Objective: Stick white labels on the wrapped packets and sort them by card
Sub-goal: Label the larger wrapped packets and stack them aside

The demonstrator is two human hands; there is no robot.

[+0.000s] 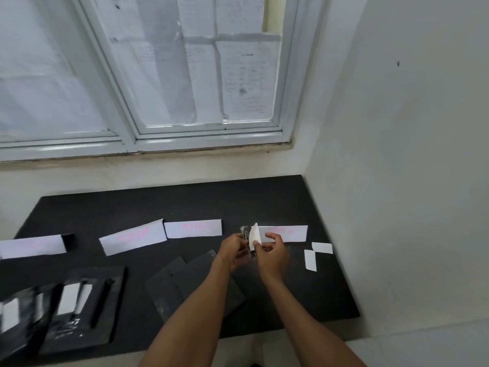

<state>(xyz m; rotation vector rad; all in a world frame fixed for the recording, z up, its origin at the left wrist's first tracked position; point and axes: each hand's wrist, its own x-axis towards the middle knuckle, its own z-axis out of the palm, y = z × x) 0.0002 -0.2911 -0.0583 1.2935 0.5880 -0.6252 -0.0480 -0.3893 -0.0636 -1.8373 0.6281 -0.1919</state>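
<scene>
Between the hands (pixel 234 249) (pixel 272 254) (packet (pixel 245 230) too) curls a label (pixel 255 234).

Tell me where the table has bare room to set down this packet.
Bare: the table strip behind the cards, and the near right corner below the loose labels. Crowded: near left with the packet pile, middle with dark sheets.

No text is legible: pink handwriting on the white cards (pixel 192 228) across the desk (pixel 238 197) and print on the window papers (pixel 246 80) at 12 o'clock are both blurred.
</scene>
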